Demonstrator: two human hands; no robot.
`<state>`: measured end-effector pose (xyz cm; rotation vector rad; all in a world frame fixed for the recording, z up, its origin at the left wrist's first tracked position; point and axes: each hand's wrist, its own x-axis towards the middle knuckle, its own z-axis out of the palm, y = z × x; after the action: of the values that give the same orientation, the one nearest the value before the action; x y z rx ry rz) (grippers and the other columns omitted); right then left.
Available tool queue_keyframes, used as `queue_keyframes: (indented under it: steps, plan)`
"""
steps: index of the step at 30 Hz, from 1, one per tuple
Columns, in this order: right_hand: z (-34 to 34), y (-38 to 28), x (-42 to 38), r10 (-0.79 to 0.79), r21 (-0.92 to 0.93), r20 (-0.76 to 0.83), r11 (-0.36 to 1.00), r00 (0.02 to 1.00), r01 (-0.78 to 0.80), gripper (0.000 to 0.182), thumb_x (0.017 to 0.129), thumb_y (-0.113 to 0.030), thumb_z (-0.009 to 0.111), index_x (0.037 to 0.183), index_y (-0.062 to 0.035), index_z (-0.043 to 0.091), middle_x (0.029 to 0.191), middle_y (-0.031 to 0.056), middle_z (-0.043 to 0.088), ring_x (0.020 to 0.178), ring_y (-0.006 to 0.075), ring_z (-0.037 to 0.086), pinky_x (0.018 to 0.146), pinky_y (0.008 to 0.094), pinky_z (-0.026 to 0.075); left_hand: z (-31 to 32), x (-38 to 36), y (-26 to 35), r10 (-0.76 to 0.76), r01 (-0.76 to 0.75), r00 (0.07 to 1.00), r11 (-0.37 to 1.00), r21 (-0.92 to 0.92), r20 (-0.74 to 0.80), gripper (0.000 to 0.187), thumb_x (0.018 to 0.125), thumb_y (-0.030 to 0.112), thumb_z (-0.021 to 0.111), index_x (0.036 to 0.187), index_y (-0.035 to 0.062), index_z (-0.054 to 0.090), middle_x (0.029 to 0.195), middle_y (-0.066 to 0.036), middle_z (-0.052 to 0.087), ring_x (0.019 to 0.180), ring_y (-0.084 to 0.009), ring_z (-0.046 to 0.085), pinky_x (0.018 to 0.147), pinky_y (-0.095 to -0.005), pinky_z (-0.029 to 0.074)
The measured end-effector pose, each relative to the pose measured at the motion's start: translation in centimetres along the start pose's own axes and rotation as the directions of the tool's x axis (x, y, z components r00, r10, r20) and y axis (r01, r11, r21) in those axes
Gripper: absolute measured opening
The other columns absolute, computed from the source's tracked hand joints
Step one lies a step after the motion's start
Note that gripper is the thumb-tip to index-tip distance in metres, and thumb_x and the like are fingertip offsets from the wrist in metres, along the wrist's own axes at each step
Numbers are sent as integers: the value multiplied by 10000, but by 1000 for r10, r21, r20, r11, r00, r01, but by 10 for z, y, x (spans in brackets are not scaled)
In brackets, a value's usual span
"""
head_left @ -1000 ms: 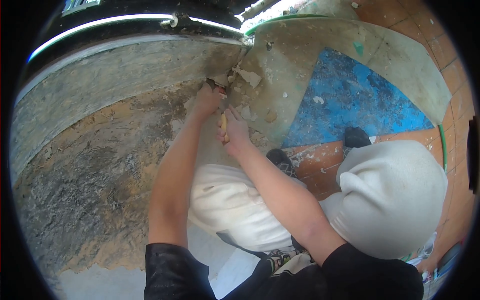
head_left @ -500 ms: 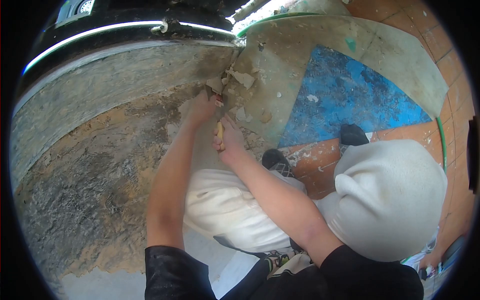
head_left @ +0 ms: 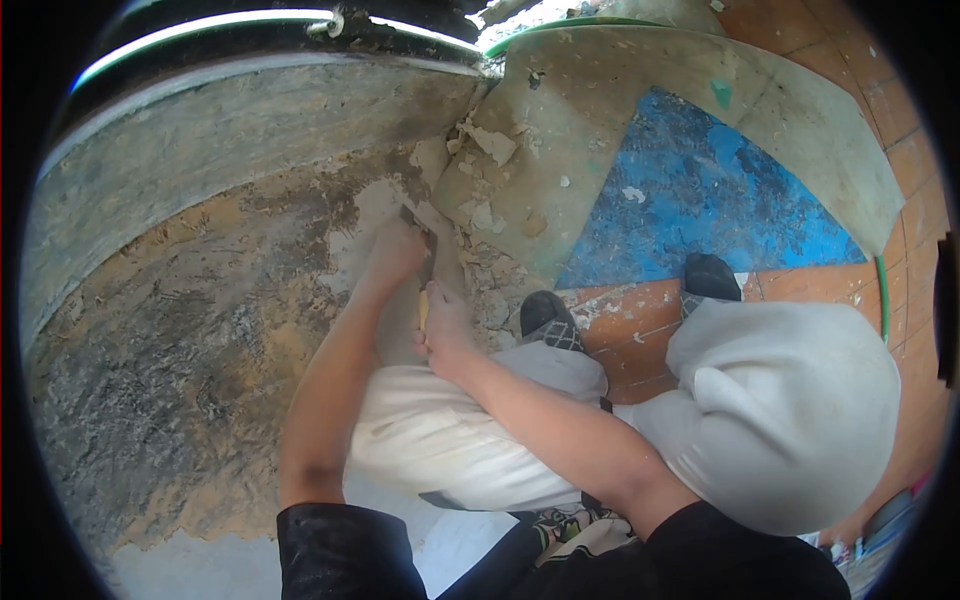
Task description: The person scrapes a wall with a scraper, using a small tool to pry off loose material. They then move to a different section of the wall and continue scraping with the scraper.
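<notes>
A scraper point(head_left: 431, 262) with a yellow handle and a flat metal blade lies in line with both hands, against the patchy wall surface point(head_left: 375, 205). My right hand point(head_left: 446, 330) is wrapped round its yellow handle. Farther up the tool, my left hand point(head_left: 398, 252) is closed at the metal part, its fingers partly hidden. The blade's tip shows just beyond the left knuckles, where pale patches and rough edges of coating meet. Loose flakes point(head_left: 492, 145) of coating lie a little beyond the hands.
A dirty translucent sheet point(head_left: 560, 120) with a blue panel point(head_left: 700, 190) covers part of the orange tile floor point(head_left: 625, 335). A green hose point(head_left: 883, 300) runs along its right side. My shoes point(head_left: 550, 318) stand close by. Rough, scraped surface point(head_left: 170, 370) spreads out at left.
Both hands and the scraper have come down toward my body and slightly left. A pale patch that the left hand covered is now in sight. The view has tilted slightly down.
</notes>
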<state>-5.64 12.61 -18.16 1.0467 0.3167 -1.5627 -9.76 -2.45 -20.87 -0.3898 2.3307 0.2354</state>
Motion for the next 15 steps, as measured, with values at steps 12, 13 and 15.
queue_keyframes:
  steps: [12,13,15]
  plan:
    - [-14,-5,-5,-1,214,471,970,882,-113,462,969,-243,422,1404,-289,276,741,38,471,533,119,450,423,242,348,-10,-52,27,-274,249,904,962,-115,-328,210,866,140,483,930,-47,552,876,-271,584,811,-389,609,669,-481,464]
    - [-11,-3,-8,29,125,419,988,907,-89,432,973,-242,419,1384,-291,295,723,22,457,519,104,433,418,233,340,-8,-55,26,-171,176,906,984,-22,-387,202,884,142,477,891,-51,537,810,-274,588,776,-398,610,651,-490,458]
    - [-8,-5,-11,52,43,361,996,931,-72,403,978,-242,415,1364,-293,314,706,6,443,504,88,415,413,225,332,-5,-54,27,-58,102,902,992,79,-427,211,901,143,471,852,-56,522,744,-278,592,741,-407,611,632,-499,453]
